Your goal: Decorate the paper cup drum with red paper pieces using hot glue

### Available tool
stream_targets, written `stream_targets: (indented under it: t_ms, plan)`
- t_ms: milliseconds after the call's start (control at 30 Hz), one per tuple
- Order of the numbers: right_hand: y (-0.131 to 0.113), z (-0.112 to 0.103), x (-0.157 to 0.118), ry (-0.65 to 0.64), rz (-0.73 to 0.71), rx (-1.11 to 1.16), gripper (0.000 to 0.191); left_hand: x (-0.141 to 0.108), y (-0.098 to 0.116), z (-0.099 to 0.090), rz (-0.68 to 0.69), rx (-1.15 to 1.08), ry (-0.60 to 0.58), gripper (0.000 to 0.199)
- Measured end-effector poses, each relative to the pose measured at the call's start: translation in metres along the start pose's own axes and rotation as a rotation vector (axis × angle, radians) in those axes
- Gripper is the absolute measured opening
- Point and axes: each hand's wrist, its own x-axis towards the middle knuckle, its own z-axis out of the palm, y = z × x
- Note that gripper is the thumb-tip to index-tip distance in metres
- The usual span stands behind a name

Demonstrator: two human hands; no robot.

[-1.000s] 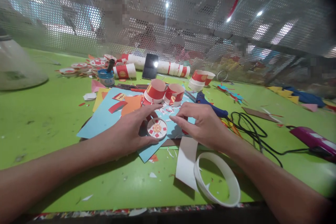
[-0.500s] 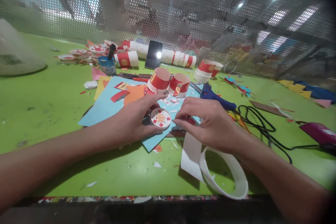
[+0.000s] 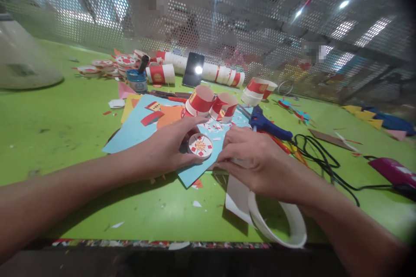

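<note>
Between the thumb and fingers of my left hand (image 3: 172, 145) is a small round paper disc (image 3: 200, 146), which looks like a cup bottom. Its white face bears a gold emblem and red squares. My right hand (image 3: 253, 158) is pinched closed just right of the disc and apart from it; I cannot make out what its fingertips hold. Below both hands lies a light-blue paper sheet (image 3: 188, 176) scattered with scraps. Under my right hand are a white paper strip (image 3: 238, 203) and a white paper ring (image 3: 297, 229). Beyond my fingers stand cut red-and-white paper cups (image 3: 202, 100).
A blue glue gun (image 3: 271, 125) lies to the right, with a black cord (image 3: 325, 164) trailing past a magenta box (image 3: 393, 169). Farther back are a blue jar (image 3: 136, 81), a phone (image 3: 194, 69), a row of stacked cups (image 3: 224, 73) and decorated discs (image 3: 125, 61).
My right hand has come slightly down toward me, its fingertips lower beside the disc. My left hand keeps the disc in nearly the same place. The view has shifted a little.
</note>
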Motion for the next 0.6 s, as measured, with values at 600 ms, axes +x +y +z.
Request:
stream_targets:
  t_ms: [600]
  plan:
    - [0.008,0.0013,0.0025,0.038,0.056,-0.005,0.017,-0.0052,-0.001,0.0024,0.13,0.081,0.116,0.064]
